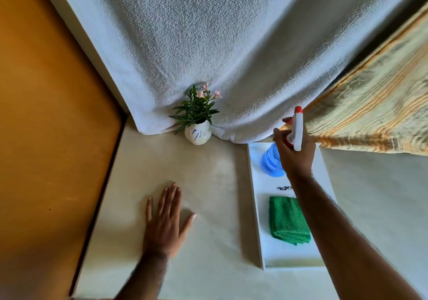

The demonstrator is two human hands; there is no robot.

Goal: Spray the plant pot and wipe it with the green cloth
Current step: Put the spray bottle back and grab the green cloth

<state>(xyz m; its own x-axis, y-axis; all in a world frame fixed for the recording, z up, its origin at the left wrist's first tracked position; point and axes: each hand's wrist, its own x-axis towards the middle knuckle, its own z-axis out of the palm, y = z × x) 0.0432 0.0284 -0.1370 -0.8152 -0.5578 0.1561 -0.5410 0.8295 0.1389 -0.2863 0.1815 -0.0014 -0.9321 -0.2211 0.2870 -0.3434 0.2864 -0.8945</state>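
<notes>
A small white plant pot (pixel 198 135) with blue marks holds a green plant with pink flowers; it stands at the back of the table against a hanging white cloth. My right hand (pixel 295 152) is closed around the neck of a blue spray bottle (pixel 271 161) with a white and red trigger head, over the far end of a white tray (pixel 256 207). A folded green cloth (pixel 288 219) lies in the tray nearer to me. My left hand (pixel 165 218) rests flat on the table, fingers spread, holding nothing, well in front of the pot.
The white hanging cloth (pixel 208 44) forms the backdrop; a striped yellowish fabric (pixel 375 105) hangs at the right. The pale table (pixel 208 265) ends at a left edge beside an orange-brown floor (pixel 46 137). A small dark smudge (pixel 284 188) marks the tray.
</notes>
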